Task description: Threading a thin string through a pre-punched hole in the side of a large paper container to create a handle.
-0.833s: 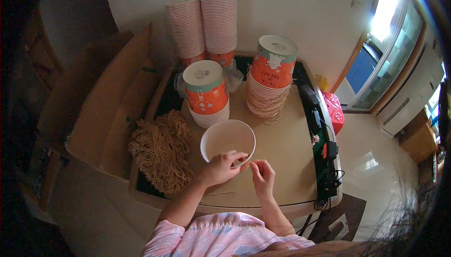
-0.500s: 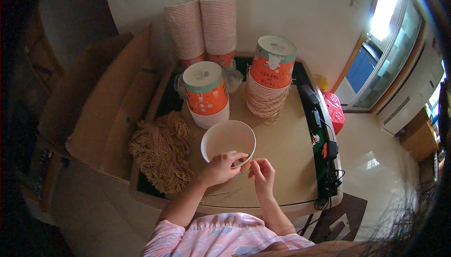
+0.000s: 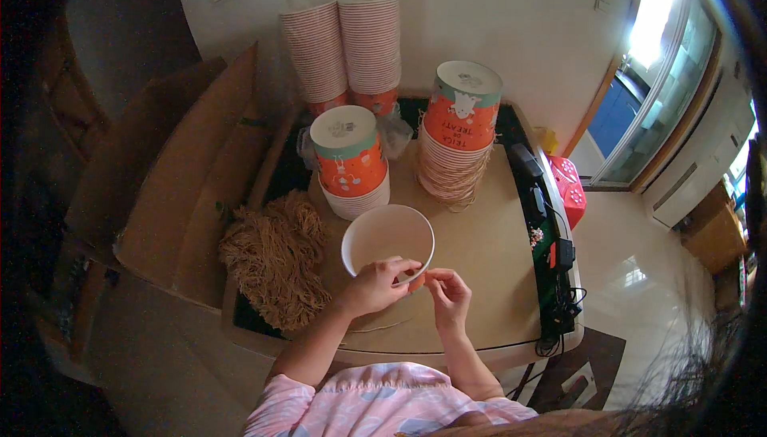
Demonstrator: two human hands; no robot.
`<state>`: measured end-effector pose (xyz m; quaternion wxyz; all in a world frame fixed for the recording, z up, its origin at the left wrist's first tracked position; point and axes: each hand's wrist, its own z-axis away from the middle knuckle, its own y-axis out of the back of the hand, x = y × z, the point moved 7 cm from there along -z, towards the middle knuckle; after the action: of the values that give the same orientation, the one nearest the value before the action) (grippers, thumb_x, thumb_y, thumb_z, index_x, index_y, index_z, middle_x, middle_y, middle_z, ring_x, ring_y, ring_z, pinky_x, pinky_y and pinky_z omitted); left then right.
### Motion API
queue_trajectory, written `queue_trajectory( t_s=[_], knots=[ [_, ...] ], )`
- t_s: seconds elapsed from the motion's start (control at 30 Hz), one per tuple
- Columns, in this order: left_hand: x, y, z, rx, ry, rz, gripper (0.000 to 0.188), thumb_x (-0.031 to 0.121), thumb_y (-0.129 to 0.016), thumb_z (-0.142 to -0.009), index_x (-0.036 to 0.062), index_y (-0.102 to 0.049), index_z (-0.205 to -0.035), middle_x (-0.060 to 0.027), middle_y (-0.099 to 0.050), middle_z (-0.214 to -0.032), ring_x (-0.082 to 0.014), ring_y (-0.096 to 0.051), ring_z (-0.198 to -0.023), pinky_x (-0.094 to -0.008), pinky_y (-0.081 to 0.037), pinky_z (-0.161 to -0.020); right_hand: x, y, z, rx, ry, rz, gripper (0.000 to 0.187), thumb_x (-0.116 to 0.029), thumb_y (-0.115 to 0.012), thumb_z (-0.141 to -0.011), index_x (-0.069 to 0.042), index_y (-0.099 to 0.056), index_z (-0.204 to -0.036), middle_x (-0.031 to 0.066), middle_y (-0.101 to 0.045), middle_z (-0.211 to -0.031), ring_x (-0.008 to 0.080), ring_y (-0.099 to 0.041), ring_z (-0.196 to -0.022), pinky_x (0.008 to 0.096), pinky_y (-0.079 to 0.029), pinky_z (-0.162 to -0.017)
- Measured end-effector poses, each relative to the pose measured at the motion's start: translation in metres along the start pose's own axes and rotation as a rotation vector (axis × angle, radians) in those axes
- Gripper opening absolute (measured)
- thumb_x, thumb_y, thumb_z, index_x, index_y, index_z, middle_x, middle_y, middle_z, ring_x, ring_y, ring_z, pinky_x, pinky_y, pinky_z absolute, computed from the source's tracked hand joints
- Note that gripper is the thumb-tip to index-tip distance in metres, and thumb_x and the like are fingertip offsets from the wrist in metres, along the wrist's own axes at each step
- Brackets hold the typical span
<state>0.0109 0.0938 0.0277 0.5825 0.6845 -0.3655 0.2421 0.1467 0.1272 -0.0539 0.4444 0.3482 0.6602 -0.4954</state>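
A paper bucket, white inside with some orange showing outside, is tilted with its mouth toward me near the front of the table. My left hand is closed on its near rim, fingers inside the mouth. Just right of that rim, my right hand is pinched close to the bucket's outer side; whatever lies between its fingertips is too small to make out. A tan string trails on the tabletop below my left hand. To the left lies a big tangled bundle of tan strings.
Behind the bucket stands a short upside-down stack of orange buckets. A taller stack, strings hanging round it, is at its right. Two wrapped stacks lean by the wall. A cardboard box is left; cables and a power strip line the right edge.
My right hand has shifted very slightly, its fingertips still by the bucket's side. The left hand and the bucket stay practically in place.
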Motion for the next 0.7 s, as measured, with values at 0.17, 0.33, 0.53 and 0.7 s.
queue_trajectory(
  t_s=[0.17, 0.33, 0.53, 0.7],
  knots=[
    [-0.001, -0.001, 0.000, 0.002, -0.004, 0.013, 0.028, 0.011, -0.061, -0.078, 0.0022, -0.060, -0.104, -0.0153, -0.063, -0.093, -0.0308, -0.061, -0.086, -0.0359, -0.048, -0.073, -0.006, -0.003, -0.001, 0.008, 0.048, 0.022, 0.010, 0.004, -0.058, -0.084, 0.003, -0.058, -0.094, 0.0055, -0.060, -0.094, 0.0115, -0.058, -0.088, 0.0240, -0.046, -0.080],
    [0.001, -0.001, -0.001, -0.012, -0.011, 0.006, 0.027, 0.011, -0.061, -0.077, 0.0023, -0.060, -0.103, -0.0148, -0.063, -0.093, -0.0300, -0.062, -0.086, -0.0361, -0.049, -0.073, -0.008, -0.006, -0.001, 0.051, 0.075, 0.008, 0.007, 0.004, -0.059, -0.083, 0.003, -0.059, -0.091, 0.0062, -0.059, -0.092, 0.0108, -0.056, -0.085, 0.0221, -0.045, -0.078],
    [-0.001, -0.002, -0.001, 0.004, -0.046, 0.004, 0.028, 0.011, -0.061, -0.077, 0.0026, -0.059, -0.103, -0.0147, -0.063, -0.094, -0.0298, -0.062, -0.086, -0.0362, -0.049, -0.073, -0.015, -0.011, 0.000, 0.062, 0.084, -0.031, 0.007, 0.003, -0.059, -0.083, 0.003, -0.059, -0.090, 0.0064, -0.060, -0.091, 0.0110, -0.057, -0.084, 0.0222, -0.045, -0.078],
    [-0.001, -0.003, -0.001, -0.002, -0.024, -0.006, 0.028, 0.011, -0.060, -0.077, 0.0034, -0.059, -0.104, -0.0144, -0.063, -0.094, -0.0302, -0.061, -0.085, -0.0367, -0.049, -0.073, -0.017, -0.013, 0.000, 0.082, 0.071, -0.065, 0.006, 0.003, -0.059, -0.083, 0.002, -0.059, -0.090, 0.0063, -0.060, -0.090, 0.0106, -0.057, -0.083, 0.0220, -0.045, -0.076]
  ],
)
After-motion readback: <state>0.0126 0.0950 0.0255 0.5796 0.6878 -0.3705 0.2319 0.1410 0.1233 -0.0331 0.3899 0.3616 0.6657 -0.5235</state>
